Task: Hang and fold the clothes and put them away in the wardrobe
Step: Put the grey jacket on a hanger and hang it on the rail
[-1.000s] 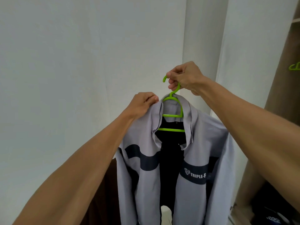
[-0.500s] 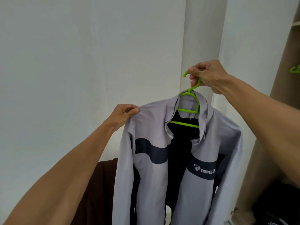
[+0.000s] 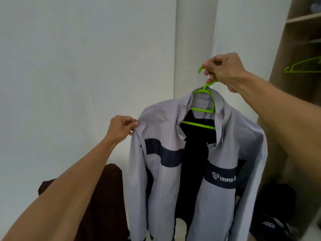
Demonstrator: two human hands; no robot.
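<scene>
A grey jacket (image 3: 165, 197) with navy bands was held up in the air on a green hanger (image 3: 199, 124), against a white wall. The hanger's hook was gripped above the jacket's collar by the curled fingers (image 3: 212, 64) of the right hand (image 3: 224, 70). The shoulder seam at the jacket's left edge was pinched by the left hand (image 3: 120, 128).

The jacket was unzipped. If the pinched shoulder were let go before being seated over the hanger arm, the cloth could probably slide off that side. Much of the hook was covered by the grip, so it might be fumbled at the rail, which was not seen.

To the right of the jacket the open wardrobe (image 3: 284, 84) was seen, with an empty green hanger (image 3: 304, 66) and a shelf (image 3: 302, 19) higher up. Dark bags or clothes (image 3: 274, 206) were piled below and right of the jacket, where the hem could likely be caught. A brown garment (image 3: 107, 197) was left below and left of the jacket; its support could not be told.
</scene>
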